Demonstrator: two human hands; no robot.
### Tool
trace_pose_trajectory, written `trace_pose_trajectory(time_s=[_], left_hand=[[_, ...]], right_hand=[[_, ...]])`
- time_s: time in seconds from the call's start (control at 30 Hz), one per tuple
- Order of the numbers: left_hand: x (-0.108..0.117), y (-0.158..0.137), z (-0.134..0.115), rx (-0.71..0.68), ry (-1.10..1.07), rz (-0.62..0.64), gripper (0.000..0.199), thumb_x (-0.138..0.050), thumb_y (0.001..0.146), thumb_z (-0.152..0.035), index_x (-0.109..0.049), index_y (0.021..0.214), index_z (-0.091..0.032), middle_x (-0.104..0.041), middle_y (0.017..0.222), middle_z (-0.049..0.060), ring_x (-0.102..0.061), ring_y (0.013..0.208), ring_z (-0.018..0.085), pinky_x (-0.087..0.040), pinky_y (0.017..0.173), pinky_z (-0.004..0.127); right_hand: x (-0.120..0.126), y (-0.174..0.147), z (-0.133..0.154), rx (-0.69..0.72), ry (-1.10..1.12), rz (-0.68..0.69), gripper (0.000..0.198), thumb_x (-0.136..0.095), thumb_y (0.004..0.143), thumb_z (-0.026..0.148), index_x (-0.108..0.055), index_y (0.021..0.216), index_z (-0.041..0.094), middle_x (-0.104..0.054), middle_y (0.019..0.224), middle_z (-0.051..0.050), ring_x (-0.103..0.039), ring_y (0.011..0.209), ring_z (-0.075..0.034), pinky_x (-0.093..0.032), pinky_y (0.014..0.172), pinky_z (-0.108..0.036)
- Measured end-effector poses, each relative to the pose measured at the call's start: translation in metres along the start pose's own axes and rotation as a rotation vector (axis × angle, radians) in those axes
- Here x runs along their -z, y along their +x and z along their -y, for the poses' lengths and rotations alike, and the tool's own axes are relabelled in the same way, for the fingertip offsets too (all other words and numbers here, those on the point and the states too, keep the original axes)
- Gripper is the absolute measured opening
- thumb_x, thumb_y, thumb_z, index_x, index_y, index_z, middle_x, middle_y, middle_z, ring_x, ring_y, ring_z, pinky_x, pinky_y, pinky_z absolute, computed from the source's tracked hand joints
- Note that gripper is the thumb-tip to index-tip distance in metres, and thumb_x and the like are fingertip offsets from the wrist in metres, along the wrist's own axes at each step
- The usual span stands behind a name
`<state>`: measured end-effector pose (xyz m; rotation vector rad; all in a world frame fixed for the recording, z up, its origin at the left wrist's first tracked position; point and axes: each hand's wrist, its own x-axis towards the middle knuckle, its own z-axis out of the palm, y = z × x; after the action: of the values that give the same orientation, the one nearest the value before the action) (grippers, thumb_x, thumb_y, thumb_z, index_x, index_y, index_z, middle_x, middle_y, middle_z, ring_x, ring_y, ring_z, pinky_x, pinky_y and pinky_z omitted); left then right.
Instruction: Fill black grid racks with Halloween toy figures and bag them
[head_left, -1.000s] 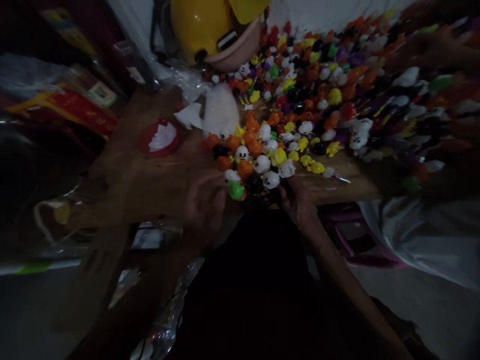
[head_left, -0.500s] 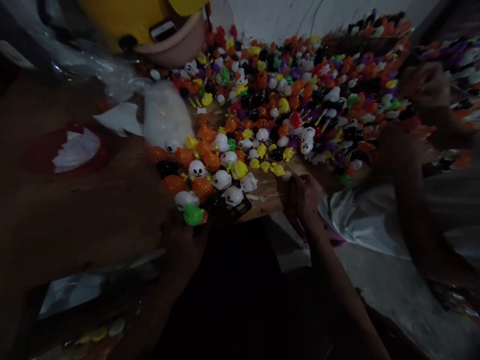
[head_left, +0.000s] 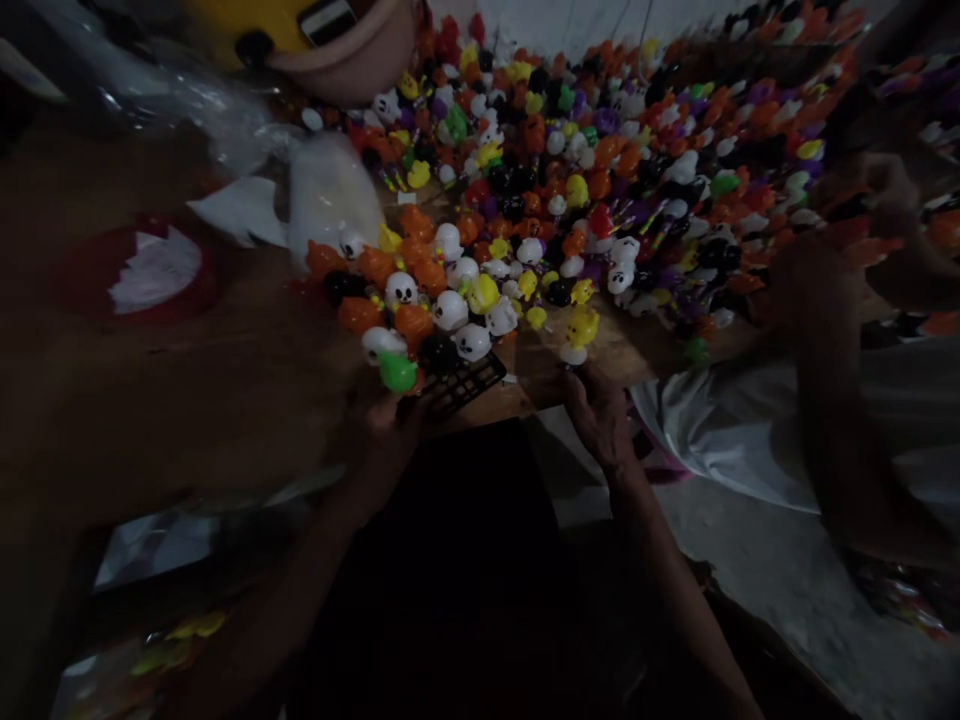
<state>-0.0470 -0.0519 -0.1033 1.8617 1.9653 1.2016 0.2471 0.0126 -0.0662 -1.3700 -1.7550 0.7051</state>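
Observation:
Near the front edge of the table, a black grid rack [head_left: 469,388] carries several small figures packed close together, such as a white skull-faced toy [head_left: 400,289] and orange ones. At its near left corner is my left hand [head_left: 380,428], its fingers closed on the rack's edge in deep shadow. A green toy [head_left: 397,371] sits just above those fingers. To the right of the rack, my right hand [head_left: 600,412] pinches a small yellow toy figure [head_left: 582,326] by its pale lower end. The toy points up, away from me.
A large heap of mixed toy figures [head_left: 600,150] covers the table's back and right. At left stand a red bowl [head_left: 169,305] of white slips and a filled plastic bag [head_left: 330,190]; a pink basin [head_left: 360,70] is behind. Another person's hands [head_left: 817,285] work at right.
My right hand now has a yellow toy figure raised at its fingertips, where it was reaching low at the table edge. My left hand stays by the rack. The view has tilted slightly down.

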Motion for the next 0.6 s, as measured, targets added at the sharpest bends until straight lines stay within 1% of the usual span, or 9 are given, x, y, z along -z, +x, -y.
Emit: trace_pose_trajectory(time_s=[0.1, 0.13, 0.2, 0.27, 0.33, 0.4, 0.43, 0.53, 0.6], left_hand=[[0.006, -0.002, -0.001, 0.092, -0.021, 0.068, 0.031, -0.060, 0.096, -0.048, -0.073, 0.100, -0.020, -0.078, 0.094, 0.008, -0.073, 0.091, 0.029, -0.058, 0.089, 0.045], [0.008, -0.003, -0.003, 0.101, -0.005, 0.086, 0.028, -0.061, 0.095, -0.045, -0.071, 0.101, -0.020, -0.077, 0.093, 0.008, -0.073, 0.091, 0.028, -0.058, 0.089, 0.044], [0.014, -0.005, -0.008, 0.046, 0.057, 0.108, 0.024, -0.066, 0.091, -0.039, -0.070, 0.106, -0.020, -0.075, 0.099, 0.008, -0.071, 0.100, 0.029, -0.055, 0.098, 0.046], [0.017, -0.008, -0.015, -0.043, 0.138, 0.117, 0.032, -0.072, 0.088, -0.036, -0.068, 0.114, -0.019, -0.074, 0.109, 0.010, -0.067, 0.112, 0.031, -0.050, 0.107, 0.049], [0.016, -0.009, -0.019, -0.073, 0.194, 0.132, 0.047, -0.078, 0.086, -0.043, -0.065, 0.123, -0.018, -0.072, 0.118, 0.013, -0.063, 0.118, 0.034, -0.047, 0.108, 0.051], [0.014, -0.009, -0.021, -0.053, 0.223, 0.129, 0.060, -0.080, 0.085, -0.054, -0.063, 0.128, -0.016, -0.070, 0.122, 0.015, -0.061, 0.120, 0.035, -0.046, 0.108, 0.052], [0.012, -0.009, -0.022, -0.033, 0.232, 0.122, 0.062, -0.080, 0.085, -0.059, -0.064, 0.127, -0.015, -0.070, 0.121, 0.015, -0.061, 0.120, 0.036, -0.046, 0.108, 0.051], [0.009, -0.008, -0.022, 0.035, 0.261, 0.117, 0.058, -0.074, 0.088, -0.064, -0.067, 0.120, -0.016, -0.069, 0.116, 0.015, -0.061, 0.114, 0.035, -0.048, 0.103, 0.048], [0.009, -0.007, -0.023, 0.072, 0.281, 0.138, 0.053, -0.071, 0.090, -0.064, -0.068, 0.117, -0.018, -0.068, 0.116, 0.014, -0.060, 0.112, 0.035, -0.049, 0.097, 0.047]], right_hand=[[-0.010, -0.010, 0.009, -0.058, 0.133, -0.021, 0.028, -0.065, 0.092, 0.045, -0.074, 0.101, 0.020, -0.077, 0.093, -0.005, -0.072, 0.088, -0.020, -0.058, 0.082, -0.034], [-0.014, -0.014, 0.014, -0.068, 0.146, -0.015, 0.027, -0.068, 0.090, 0.045, -0.075, 0.098, 0.020, -0.077, 0.090, -0.004, -0.072, 0.086, -0.020, -0.058, 0.081, -0.034], [-0.024, -0.021, 0.024, -0.059, 0.153, 0.010, 0.025, -0.070, 0.089, 0.044, -0.076, 0.095, 0.021, -0.077, 0.087, -0.003, -0.072, 0.085, -0.021, -0.059, 0.081, -0.035], [-0.037, -0.026, 0.036, -0.010, 0.156, 0.037, 0.024, -0.070, 0.090, 0.045, -0.077, 0.096, 0.022, -0.078, 0.091, -0.004, -0.072, 0.089, -0.023, -0.060, 0.086, -0.038], [-0.052, -0.029, 0.045, 0.050, 0.158, 0.052, 0.024, -0.071, 0.090, 0.046, -0.078, 0.097, 0.024, -0.078, 0.095, -0.004, -0.072, 0.091, -0.024, -0.060, 0.089, -0.040], [-0.068, -0.030, 0.052, 0.083, 0.170, 0.069, 0.024, -0.072, 0.090, 0.047, -0.078, 0.095, 0.025, -0.078, 0.094, -0.004, -0.072, 0.089, -0.024, -0.060, 0.088, -0.041], [-0.075, -0.029, 0.055, 0.088, 0.178, 0.069, 0.024, -0.073, 0.089, 0.048, -0.078, 0.093, 0.024, -0.078, 0.091, -0.003, -0.072, 0.086, -0.024, -0.061, 0.086, -0.041], [-0.094, -0.029, 0.058, 0.067, 0.184, 0.036, 0.028, -0.076, 0.086, 0.050, -0.076, 0.084, 0.022, -0.077, 0.084, -0.004, -0.072, 0.081, -0.025, -0.061, 0.081, -0.040], [-0.103, -0.029, 0.058, 0.046, 0.195, 0.029, 0.030, -0.076, 0.085, 0.052, -0.076, 0.082, 0.022, -0.077, 0.084, -0.005, -0.073, 0.083, -0.026, -0.062, 0.083, -0.041]])
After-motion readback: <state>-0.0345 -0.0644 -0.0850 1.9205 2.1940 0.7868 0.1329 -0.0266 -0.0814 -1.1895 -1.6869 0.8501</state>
